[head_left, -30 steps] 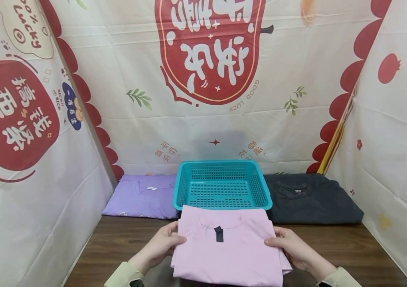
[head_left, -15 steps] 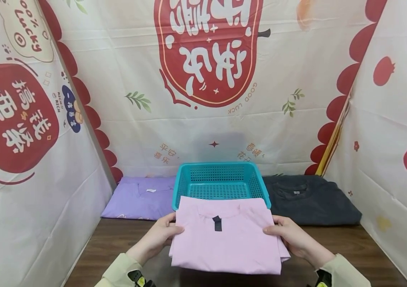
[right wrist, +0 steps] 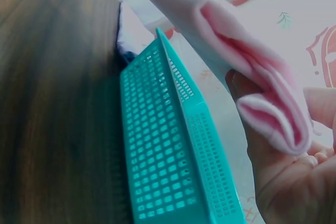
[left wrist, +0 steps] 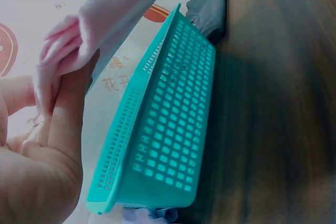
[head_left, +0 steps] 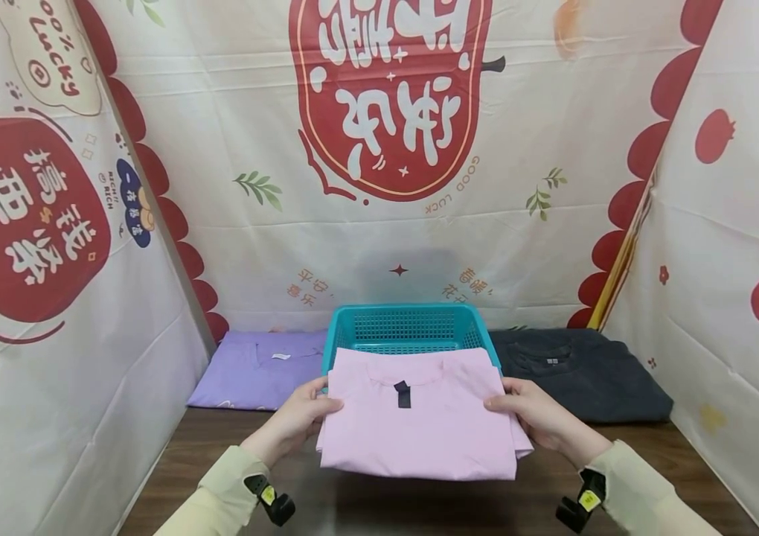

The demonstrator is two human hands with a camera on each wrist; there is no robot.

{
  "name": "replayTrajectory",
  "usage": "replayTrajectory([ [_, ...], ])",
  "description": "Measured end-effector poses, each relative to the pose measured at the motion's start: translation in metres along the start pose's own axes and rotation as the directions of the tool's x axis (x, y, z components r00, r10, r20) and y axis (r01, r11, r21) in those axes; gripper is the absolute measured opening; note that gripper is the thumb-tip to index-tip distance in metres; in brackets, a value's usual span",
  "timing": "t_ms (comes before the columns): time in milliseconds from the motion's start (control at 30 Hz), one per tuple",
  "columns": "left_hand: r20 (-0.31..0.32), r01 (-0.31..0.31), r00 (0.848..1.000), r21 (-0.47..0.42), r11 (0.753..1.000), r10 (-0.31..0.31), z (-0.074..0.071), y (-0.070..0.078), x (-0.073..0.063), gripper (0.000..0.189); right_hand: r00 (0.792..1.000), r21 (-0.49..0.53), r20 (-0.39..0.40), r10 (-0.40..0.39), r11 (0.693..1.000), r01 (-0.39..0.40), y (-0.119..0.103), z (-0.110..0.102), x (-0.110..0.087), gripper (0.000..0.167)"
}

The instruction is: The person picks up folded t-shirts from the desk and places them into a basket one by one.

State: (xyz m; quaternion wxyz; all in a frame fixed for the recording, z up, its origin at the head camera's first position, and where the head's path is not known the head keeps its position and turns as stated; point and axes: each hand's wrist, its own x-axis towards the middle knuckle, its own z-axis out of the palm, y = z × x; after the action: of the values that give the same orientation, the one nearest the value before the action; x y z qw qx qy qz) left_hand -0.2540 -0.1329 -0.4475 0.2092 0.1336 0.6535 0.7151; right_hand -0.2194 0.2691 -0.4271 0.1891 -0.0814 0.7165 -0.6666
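From where I stand, I see a person holding a folded pink shirt (head_left: 420,439) in the air with both hands. The left hand (head_left: 297,419) pinches its left side, thumb on top and fingers under, and the right hand (head_left: 542,417) grips the right side in the same manner. One second ago the far edge of the shirt was only about at the near rim of the blue-green basket (head_left: 413,321); now the shirt has gone farther and covers the near part of the basket in the head view, with the grip unchanged. For the work in hand, I judge this means the shirt is in the middle of being carried and is not yet laid down. From the wrist views, it is raised over the tabletop (head_left: 212,447), and the parts I can see are apart from the basket. The neck with its black label (head_left: 403,394) faces up, at the far side. A folded purple shirt (head_left: 245,372) lies left of the basket, and a folded dark shirt (head_left: 594,383) lies right.
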Motion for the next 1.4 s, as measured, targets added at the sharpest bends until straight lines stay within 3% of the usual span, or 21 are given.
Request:
replayTrajectory([
  [433, -0.072, 0.012, 0.997, 0.009, 1.000, -0.012, -0.004, 0.020, 0.026, 0.059, 0.999, 0.020, -0.045, 0.000, 1.000, 0.001, -0.020, -0.011, 0.025, 0.053],
  [933, -0.115, -0.017, 0.993, 0.033, 0.999, 0.021, -0.015, 0.025, 0.056, 0.053, 0.993, 0.002, -0.113, 0.037, 0.999, -0.037, -0.027, -0.022, 0.059, 0.046],
  [1400, -0.156, -0.046, 0.986, 0.062, 0.997, 0.055, -0.020, 0.039, 0.086, 0.031, 0.984, -0.023, -0.169, 0.061, 0.998, -0.065, -0.044, -0.038, 0.089, 0.053],
])
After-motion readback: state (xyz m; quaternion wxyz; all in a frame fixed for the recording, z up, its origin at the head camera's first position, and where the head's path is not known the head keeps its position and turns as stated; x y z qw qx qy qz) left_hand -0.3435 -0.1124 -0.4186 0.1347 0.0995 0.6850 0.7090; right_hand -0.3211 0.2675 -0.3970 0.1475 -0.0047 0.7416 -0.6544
